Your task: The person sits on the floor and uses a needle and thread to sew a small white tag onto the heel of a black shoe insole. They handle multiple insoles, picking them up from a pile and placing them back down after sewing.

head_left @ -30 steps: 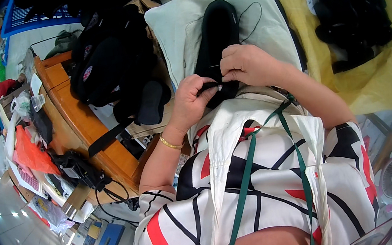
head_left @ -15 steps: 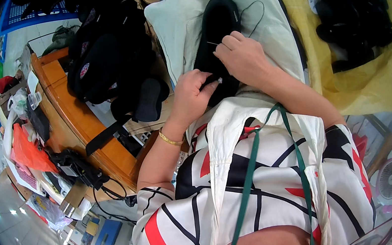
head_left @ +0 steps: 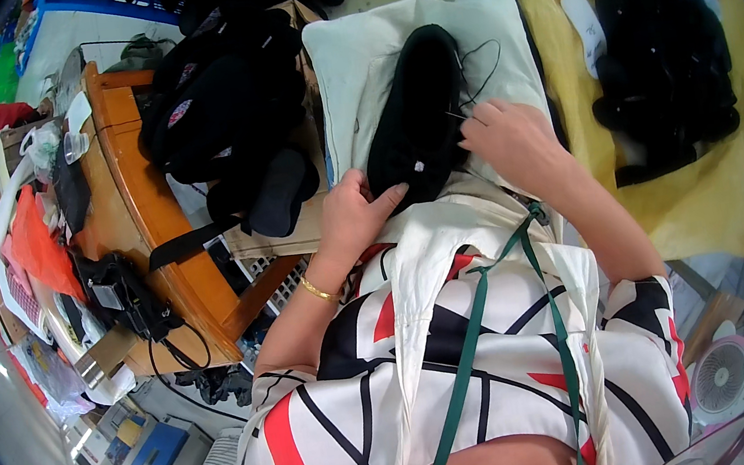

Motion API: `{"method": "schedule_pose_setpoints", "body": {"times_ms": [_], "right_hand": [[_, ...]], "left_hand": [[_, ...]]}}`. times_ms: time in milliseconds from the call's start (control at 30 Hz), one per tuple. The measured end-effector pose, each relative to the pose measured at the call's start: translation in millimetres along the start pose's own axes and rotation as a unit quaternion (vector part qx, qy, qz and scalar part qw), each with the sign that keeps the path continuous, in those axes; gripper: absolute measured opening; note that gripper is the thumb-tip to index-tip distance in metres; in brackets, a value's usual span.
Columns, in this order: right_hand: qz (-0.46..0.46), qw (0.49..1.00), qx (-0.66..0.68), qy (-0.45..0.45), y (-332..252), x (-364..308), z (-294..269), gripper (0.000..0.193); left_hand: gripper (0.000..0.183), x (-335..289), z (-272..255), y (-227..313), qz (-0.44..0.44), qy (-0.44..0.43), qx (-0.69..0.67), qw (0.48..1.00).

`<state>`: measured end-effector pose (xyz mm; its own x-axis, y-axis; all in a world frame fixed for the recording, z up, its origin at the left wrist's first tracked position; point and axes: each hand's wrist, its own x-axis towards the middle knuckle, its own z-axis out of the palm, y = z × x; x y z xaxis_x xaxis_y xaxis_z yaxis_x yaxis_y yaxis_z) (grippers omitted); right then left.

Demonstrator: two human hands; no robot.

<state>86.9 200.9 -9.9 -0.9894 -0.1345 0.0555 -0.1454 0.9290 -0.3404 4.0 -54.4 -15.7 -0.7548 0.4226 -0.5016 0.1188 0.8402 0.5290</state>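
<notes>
A black shoe lies on a pale cloth pad in front of me, its toe toward my body. Near the toe sits a small shiny ornament. My left hand is closed on the toe's left side, with the thumb along its front edge. At the shoe's right rim, my right hand pinches a thin needle that points toward the opening. Dark thread loops over the pad on the shoe's right. Whether the needle tip touches the shoe, I cannot tell.
Black shoes are heaped to the left, beside an orange wooden table. On the right, yellow sheeting bears more black pieces and a white insole. A fan stands lower right.
My right hand has moved right with the needle, off the middle of the shoe. The left hand has shifted down to the toe, uncovering the ornament. The whole view has shifted slightly.
</notes>
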Motion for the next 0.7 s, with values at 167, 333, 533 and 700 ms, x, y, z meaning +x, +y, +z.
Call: {"method": "schedule_pose_setpoints", "body": {"times_ms": [167,333,533,700], "right_hand": [[0.041,0.989,-0.122,0.069,14.6,-16.7,-44.5,0.005],[0.14,0.965,-0.1,0.197,29.1,-29.3,-87.9,0.011],[0.168,0.975,-0.04,0.138,49.8,-46.7,-62.6,0.012],[0.217,0.975,-0.042,-0.027,71.9,-56.5,-11.0,0.012]], "left_hand": [[0.035,12.4,-15.1,-14.6,0.117,0.142,-0.216,0.959],[0.027,57.0,-122.0,19.8,0.263,0.123,-0.288,0.912],[0.021,123.7,-126.2,39.6,0.287,-0.133,-0.171,0.933],[0.027,143.9,-84.1,32.4,0.296,0.267,0.01,0.917]]}}
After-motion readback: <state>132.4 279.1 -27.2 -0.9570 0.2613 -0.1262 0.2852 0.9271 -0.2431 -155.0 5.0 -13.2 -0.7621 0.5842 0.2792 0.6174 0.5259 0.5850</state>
